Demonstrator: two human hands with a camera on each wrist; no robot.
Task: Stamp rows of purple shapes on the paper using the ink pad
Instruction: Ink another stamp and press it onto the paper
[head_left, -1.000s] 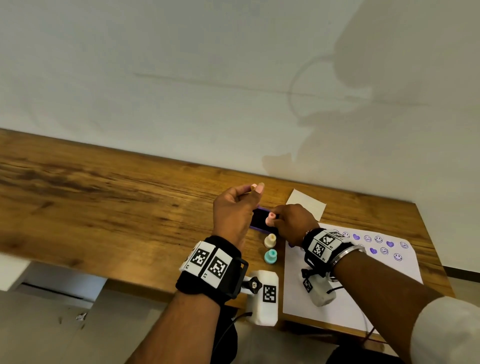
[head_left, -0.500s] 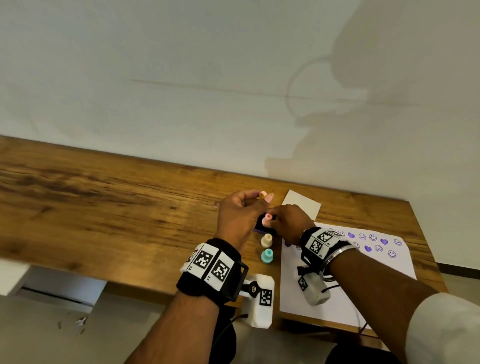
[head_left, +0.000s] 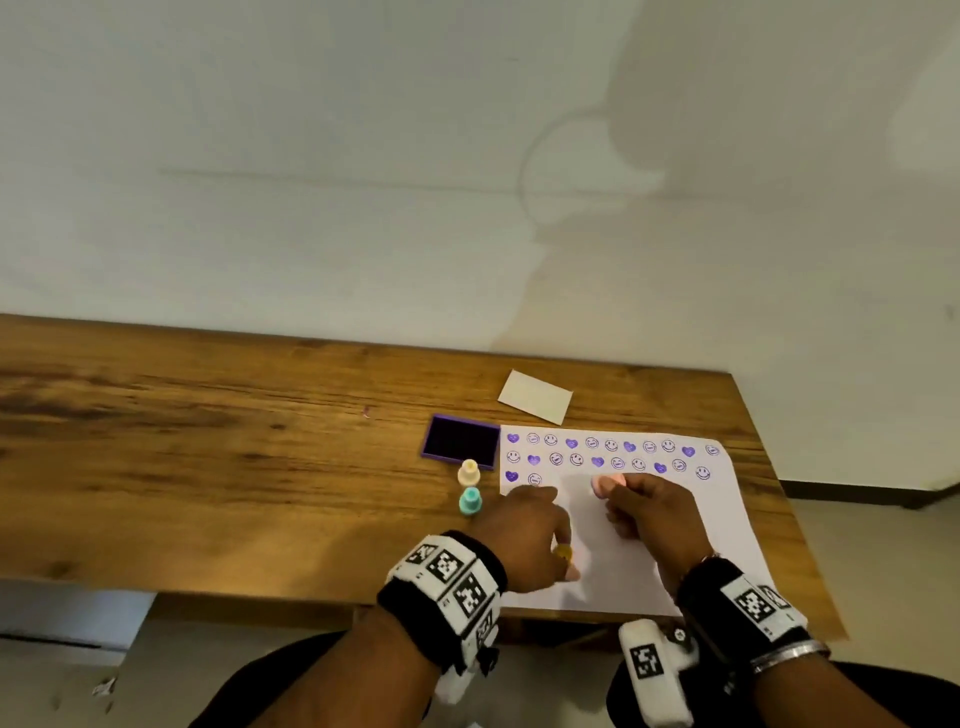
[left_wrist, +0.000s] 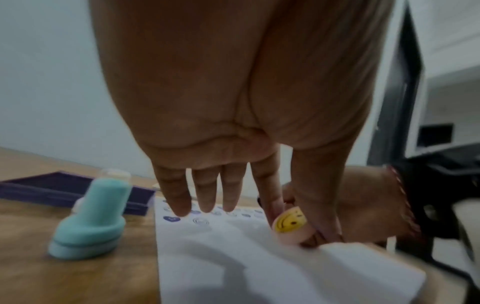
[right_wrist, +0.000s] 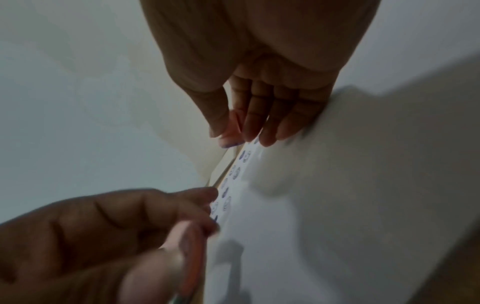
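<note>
A white paper lies at the table's right, with two rows of purple hearts and smileys and a third row begun at its left. My right hand pinches a pink stamp just above the paper's third row; in the right wrist view its inked face points down between thumb and fingers. My left hand hovers over the paper's left part and pinches a pink cap with a yellow smiley between index finger and thumb, the other fingers straight. The purple ink pad lies uncovered left of the paper.
A cream stamp and a teal stamp stand between the ink pad and the paper's left edge. A small white card lies behind the paper. The wooden table runs far to the left; a wall stands behind.
Both hands have left the ink pad and moved right and nearer, onto the paper. The right hand carried the pink stamp from the pad to the third row.
</note>
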